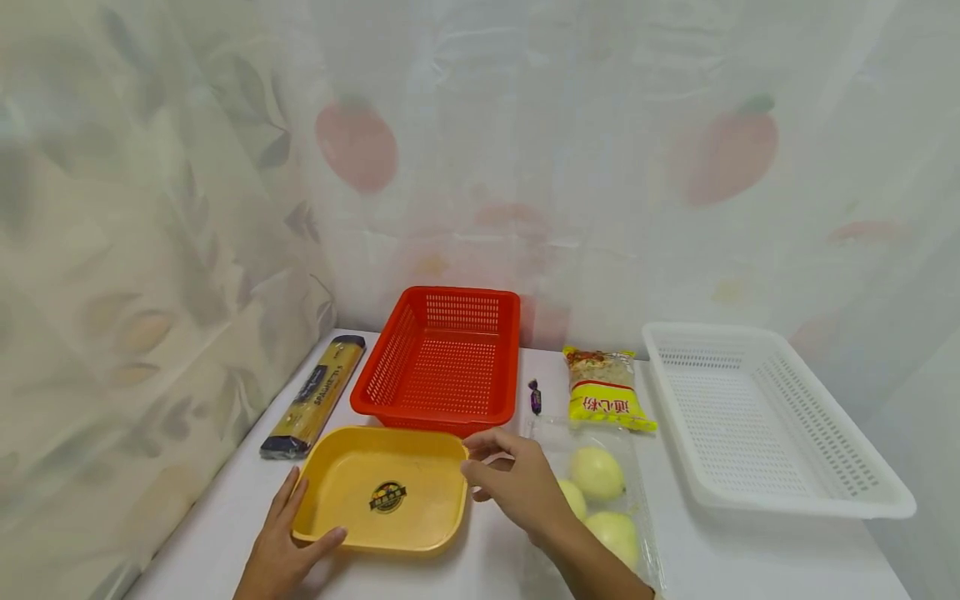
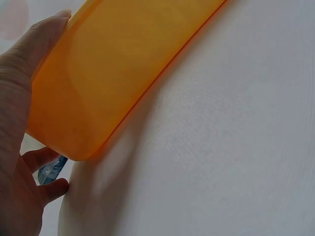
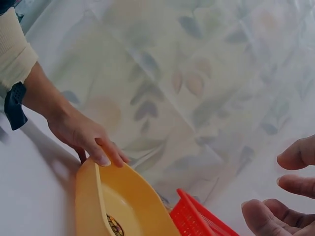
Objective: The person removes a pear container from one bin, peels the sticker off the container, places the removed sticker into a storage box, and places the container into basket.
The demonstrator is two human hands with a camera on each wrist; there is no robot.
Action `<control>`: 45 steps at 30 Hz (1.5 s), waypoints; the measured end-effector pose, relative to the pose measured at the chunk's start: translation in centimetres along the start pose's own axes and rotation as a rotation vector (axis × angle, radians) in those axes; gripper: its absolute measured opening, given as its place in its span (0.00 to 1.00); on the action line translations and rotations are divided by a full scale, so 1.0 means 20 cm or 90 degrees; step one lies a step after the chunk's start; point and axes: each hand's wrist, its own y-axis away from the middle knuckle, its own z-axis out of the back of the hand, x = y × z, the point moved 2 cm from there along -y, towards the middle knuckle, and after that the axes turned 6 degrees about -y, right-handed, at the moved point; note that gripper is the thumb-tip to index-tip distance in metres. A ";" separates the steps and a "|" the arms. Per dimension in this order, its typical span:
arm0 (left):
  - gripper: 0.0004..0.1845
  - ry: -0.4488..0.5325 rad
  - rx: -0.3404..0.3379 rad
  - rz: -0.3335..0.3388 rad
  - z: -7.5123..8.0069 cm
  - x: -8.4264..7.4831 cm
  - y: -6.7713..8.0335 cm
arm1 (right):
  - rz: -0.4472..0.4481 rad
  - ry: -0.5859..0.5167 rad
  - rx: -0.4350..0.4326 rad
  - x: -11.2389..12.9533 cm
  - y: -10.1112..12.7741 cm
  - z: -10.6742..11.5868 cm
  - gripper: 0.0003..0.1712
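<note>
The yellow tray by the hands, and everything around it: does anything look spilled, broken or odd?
Nothing stands out. The yellow tray, red basket and white basket sit upright and whole; nothing is spilled.

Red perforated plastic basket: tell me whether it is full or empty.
Empty: the red perforated plastic basket shows its bare slotted floor, with nothing inside.

Your head camera looks forward and down from above the surface [image 1: 750, 558], taking in the whole layout up to the curtain behind. Your left wrist camera sits low and very close, looking along the underside of the yellow tray [image 2: 113, 69]. Your right wrist camera faces leftward across that same tray [image 3: 123, 196], from near. All three views share the tray.
</note>
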 end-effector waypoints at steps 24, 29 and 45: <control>0.58 0.001 -0.016 -0.016 -0.01 0.01 0.01 | -0.044 -0.012 -0.089 -0.01 0.22 0.27 0.17; 0.59 -0.002 -0.018 -0.015 0.00 0.00 0.01 | -0.049 -0.011 -0.108 0.00 0.26 0.31 0.20; 0.60 -0.007 -0.014 -0.007 0.00 -0.01 0.01 | -0.007 -0.004 -0.171 -0.01 0.37 0.50 0.17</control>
